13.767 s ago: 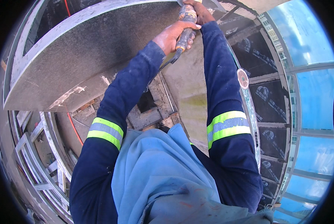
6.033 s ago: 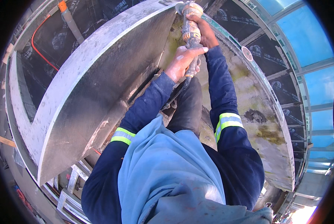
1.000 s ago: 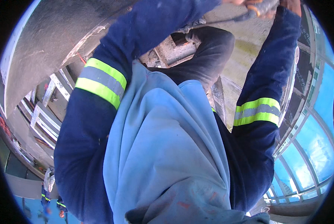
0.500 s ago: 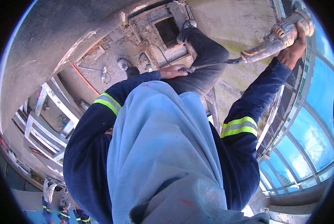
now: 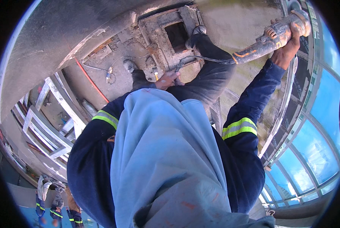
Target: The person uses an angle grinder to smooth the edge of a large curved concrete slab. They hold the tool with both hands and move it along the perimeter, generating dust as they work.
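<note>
Grinder (image 5: 270,38) sits top right, held out against the concrete wall (image 5: 234,15), body angled up to the right. Right hand (image 5: 287,47) wraps its fingers around the grinder body, arm stretched up and out, sleeve with a reflective band (image 5: 240,127). Cord (image 5: 204,59) runs from the grinder's tail toward the left hand (image 5: 168,79). Left hand rests low on the raised knee (image 5: 211,74), near the cord; can't tell if its fingers close on it. Left arm bent, elbow out. Hood (image 5: 166,159) fills the centre. Scaffold rails (image 5: 48,125) lower left.
</note>
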{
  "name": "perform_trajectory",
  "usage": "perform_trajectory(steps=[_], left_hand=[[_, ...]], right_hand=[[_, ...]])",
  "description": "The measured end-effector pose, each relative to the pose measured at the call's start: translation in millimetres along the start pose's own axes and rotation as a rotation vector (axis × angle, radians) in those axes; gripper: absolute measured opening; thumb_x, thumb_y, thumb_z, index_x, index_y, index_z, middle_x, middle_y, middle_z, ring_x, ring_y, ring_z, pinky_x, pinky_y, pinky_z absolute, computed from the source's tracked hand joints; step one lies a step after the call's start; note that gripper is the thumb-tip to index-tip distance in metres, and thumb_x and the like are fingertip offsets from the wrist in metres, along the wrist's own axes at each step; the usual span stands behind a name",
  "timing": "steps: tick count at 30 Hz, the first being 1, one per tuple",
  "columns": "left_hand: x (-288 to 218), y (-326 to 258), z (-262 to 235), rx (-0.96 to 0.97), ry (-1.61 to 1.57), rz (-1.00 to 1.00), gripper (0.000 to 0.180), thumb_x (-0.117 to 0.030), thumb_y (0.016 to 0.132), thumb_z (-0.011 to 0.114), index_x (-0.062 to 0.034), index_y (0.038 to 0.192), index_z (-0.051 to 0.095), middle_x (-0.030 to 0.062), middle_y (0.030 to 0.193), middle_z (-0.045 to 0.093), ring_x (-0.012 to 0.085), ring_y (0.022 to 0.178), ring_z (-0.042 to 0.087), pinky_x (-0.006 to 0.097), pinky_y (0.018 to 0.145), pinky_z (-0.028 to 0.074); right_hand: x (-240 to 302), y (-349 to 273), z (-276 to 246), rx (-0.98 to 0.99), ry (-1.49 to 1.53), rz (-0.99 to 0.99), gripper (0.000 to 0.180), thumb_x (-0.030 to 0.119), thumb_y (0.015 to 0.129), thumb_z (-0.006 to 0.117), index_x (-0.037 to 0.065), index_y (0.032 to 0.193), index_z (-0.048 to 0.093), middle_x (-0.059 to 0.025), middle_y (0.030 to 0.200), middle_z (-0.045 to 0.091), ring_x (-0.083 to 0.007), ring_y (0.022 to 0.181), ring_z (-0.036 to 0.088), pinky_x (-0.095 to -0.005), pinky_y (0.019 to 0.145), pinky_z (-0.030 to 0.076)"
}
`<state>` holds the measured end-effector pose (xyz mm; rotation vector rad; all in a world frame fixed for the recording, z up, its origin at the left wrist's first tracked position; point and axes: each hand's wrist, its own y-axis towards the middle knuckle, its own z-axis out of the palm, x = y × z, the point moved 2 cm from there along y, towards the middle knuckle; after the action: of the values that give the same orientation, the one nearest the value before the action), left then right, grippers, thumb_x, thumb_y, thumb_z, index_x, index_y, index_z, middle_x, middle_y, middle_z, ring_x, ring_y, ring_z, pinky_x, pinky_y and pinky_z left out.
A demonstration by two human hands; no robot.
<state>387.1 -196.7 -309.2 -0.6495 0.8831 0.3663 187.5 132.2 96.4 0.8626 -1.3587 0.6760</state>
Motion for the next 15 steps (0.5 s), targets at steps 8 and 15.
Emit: perform_trajectory(steps=[8, 15], left_hand=[[101.9, 63.0, -68.4, -0.175, 0.709, 0.177, 0.032, -0.034, 0.102, 0.059, -0.0048, 0.114, 0.067, 0.0205, 0.112, 0.064, 0.0384, 0.106, 0.061, 0.047, 0.096, 0.048], [202.7, 71.4, -33.7, -0.061, 0.763, 0.172, 0.036, -0.035, 0.1, 0.063, -0.0048, 0.119, 0.068, 0.0167, 0.115, 0.065, 0.0312, 0.105, 0.063, 0.043, 0.095, 0.048]], right_hand=[[-35.9, -32.7, 20.7, -0.002, 0.051, -0.03, 0.062, 0.028, 0.092, 0.067, -0.004, 0.139, 0.041, -0.0259, 0.101, 0.066, -0.0388, 0.087, 0.072, -0.0527, 0.08, 0.062], [-27.4, -39.0, 24.8, -0.052, -0.114, -0.048, 0.066, 0.029, 0.088, 0.07, -0.006, 0.137, 0.042, -0.0259, 0.1, 0.066, -0.038, 0.085, 0.073, -0.0482, 0.074, 0.063]])
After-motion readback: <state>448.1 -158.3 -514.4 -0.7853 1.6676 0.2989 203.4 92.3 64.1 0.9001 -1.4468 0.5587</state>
